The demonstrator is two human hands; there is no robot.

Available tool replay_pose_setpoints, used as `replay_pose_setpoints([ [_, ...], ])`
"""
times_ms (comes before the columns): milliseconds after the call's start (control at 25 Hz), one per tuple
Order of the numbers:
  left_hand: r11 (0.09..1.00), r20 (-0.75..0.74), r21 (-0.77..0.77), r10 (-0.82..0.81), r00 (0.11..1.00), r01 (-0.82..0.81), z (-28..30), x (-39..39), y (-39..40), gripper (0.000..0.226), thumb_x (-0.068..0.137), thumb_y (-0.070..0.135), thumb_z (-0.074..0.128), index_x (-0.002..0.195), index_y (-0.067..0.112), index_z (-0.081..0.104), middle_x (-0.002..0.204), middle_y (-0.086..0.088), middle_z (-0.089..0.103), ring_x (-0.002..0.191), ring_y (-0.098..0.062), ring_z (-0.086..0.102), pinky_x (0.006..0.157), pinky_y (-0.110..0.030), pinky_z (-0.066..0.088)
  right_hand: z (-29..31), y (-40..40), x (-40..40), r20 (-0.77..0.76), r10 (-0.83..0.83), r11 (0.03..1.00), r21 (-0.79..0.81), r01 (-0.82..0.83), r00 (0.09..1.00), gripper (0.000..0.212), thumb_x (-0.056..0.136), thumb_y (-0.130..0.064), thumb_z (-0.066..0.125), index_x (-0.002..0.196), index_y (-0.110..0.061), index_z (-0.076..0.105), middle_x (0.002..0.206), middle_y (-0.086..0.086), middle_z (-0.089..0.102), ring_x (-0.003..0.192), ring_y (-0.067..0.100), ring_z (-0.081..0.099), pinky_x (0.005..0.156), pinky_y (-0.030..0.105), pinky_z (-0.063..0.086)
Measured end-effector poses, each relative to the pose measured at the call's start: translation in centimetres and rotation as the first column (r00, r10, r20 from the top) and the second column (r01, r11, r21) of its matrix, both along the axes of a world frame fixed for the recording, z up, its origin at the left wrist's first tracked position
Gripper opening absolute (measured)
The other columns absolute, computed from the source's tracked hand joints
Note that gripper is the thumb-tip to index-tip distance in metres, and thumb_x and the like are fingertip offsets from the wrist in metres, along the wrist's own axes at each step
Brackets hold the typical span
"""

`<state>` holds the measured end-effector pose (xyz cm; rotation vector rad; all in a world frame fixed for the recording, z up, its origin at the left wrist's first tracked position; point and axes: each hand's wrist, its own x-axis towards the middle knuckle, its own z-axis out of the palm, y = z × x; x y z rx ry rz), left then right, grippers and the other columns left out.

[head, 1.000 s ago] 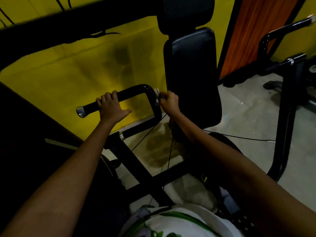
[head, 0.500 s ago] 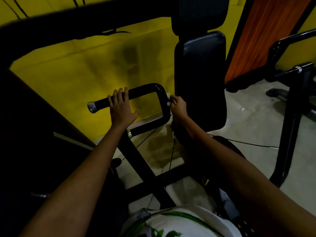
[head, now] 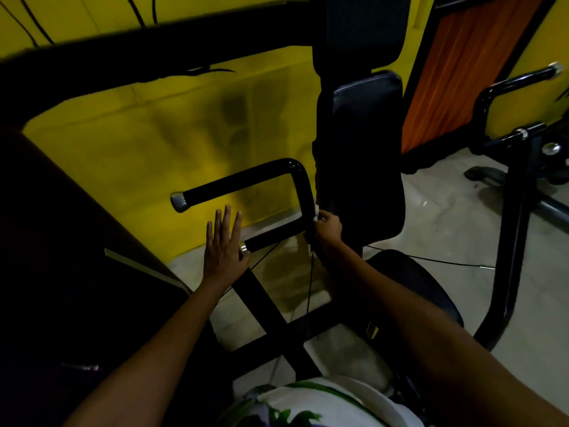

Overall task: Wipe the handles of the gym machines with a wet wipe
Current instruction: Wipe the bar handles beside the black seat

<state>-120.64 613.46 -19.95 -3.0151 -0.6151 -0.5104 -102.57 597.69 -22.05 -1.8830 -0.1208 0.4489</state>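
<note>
Yellow wall fills the background behind the black gym machine I am watching. Half a second ago my left hand lay over the upper bar of the handle; now it has come off and hangs below that bar with fingers straight and spread, holding nothing, its thumb side just beside the silver collar at the end of the lower bar. My right hand has slid down the upright part of the handle, at 3 o'clock from the left hand, and its curled fingers pinch the white wet wipe against the tube near the lower bend. At 12 o'clock from that hand stands the dark back pad, crowding the handle's right side. Thin black cables run down past the wrist. At 2 o'clock a second handle rises near an orange panel.
</note>
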Motion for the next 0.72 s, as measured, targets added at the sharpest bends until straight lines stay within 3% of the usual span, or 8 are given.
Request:
replay_pose_setpoints([
  [120, 0.971, -0.238, -0.172, 0.124, 0.963, -0.167, -1.4, -1.6, 1.3, 0.096, 0.083, 0.045, 0.065, 0.150, 0.005, 0.009, 0.157, -0.015, 0.000, 0.145, -0.030, -0.003, 0.116, -0.043, -0.005, -1.2, 0.9, -1.6, -0.288, 0.008, 0.997, 0.073, 0.014, 0.958, 0.016, 0.095, -0.002, 0.044, 0.096, -0.002, 0.060, 0.084, 0.012, 0.059, 0.064, 0.012, 0.061, 0.057, 0.022, 0.054],
  [240, 0.927, -0.391, -0.289, 0.115, 0.913, -0.241, -1.8, -1.3, 1.8, 0.089, 0.084, 0.055, 0.057, 0.148, 0.008, 0.016, 0.157, -0.009, 0.011, 0.145, -0.027, 0.001, 0.116, -0.044, 0.001, -0.3, 0.9, -2.0, -0.425, -0.043, 0.996, 0.049, 0.070, 0.904, 0.023, 0.094, -0.005, 0.038, 0.076, -0.012, 0.050, 0.073, 0.003, 0.050, 0.058, 0.011, 0.053, 0.069, 0.028, 0.051],
  [360, 0.922, -0.370, -0.314, 0.101, 0.924, -0.227, -1.9, -1.1, 2.1, 0.086, 0.080, 0.056, 0.063, 0.142, 0.011, 0.025, 0.152, -0.007, 0.021, 0.144, -0.027, 0.008, 0.115, -0.047, 0.006, 1.7, 0.3, 0.1, -0.318, -0.072, 0.994, 0.056, 0.094, 0.945, 0.022, 0.095, 0.000, 0.037, 0.086, -0.003, 0.056, 0.069, 0.006, 0.049, 0.048, 0.011, 0.052, 0.048, 0.021, 0.044],
  [440, 0.920, -0.375, -0.316, 0.105, 0.921, -0.233, -2.0, -1.0, 2.2, 0.089, 0.078, 0.057, 0.064, 0.143, 0.011, 0.023, 0.153, -0.007, 0.017, 0.144, -0.027, 0.006, 0.115, -0.048, 0.006, 4.4, 0.8, 1.5, -0.222, -0.022, 0.991, 0.125, 0.051, 0.975, 0.023, 0.092, 0.007, 0.040, 0.101, -0.002, 0.059, 0.074, 0.003, 0.053, 0.050, 0.007, 0.054, 0.046, 0.019, 0.045],
  [560, 0.920, -0.379, -0.311, 0.110, 0.919, -0.238, -2.1, -1.0, 2.0, 0.087, 0.080, 0.055, 0.063, 0.143, 0.010, 0.023, 0.153, -0.007, 0.017, 0.144, -0.028, 0.007, 0.114, -0.049, 0.007, 9.0, 2.8, 3.0, 0.032, 0.014, 0.999, 0.037, -0.016, 0.999, 0.015, 0.091, 0.000, 0.051, 0.086, -0.008, 0.063, 0.075, 0.005, 0.058, 0.045, 0.001, 0.056, 0.040, 0.012, 0.043],
  [640, 0.917, -0.369, -0.316, 0.116, 0.922, -0.242, -2.0, -1.1, 1.9, 0.083, 0.080, 0.055, 0.064, 0.139, 0.010, 0.028, 0.148, -0.009, 0.026, 0.141, -0.029, 0.015, 0.114, -0.050, 0.010, 11.7, 3.9, 3.0, 0.186, 0.078, 0.989, -0.135, -0.053, 0.980, 0.009, 0.087, 0.003, 0.056, 0.087, -0.001, 0.064, 0.074, 0.005, 0.057, 0.050, 0.004, 0.056, 0.044, 0.012, 0.047],
  [720, 0.919, -0.363, -0.301, 0.138, 0.921, -0.256, -1.8, -1.1, 1.8, 0.080, 0.078, 0.056, 0.064, 0.136, 0.011, 0.032, 0.141, -0.009, 0.034, 0.134, -0.029, 0.026, 0.113, -0.049, 0.015, 12.6, 4.6, 2.7, 0.294, 0.112, 0.971, -0.233, -0.042, 0.949, 0.010, 0.086, 0.005, 0.055, 0.091, 0.003, 0.063, 0.082, 0.008, 0.057, 0.066, 0.013, 0.057, 0.059, 0.024, 0.052],
])
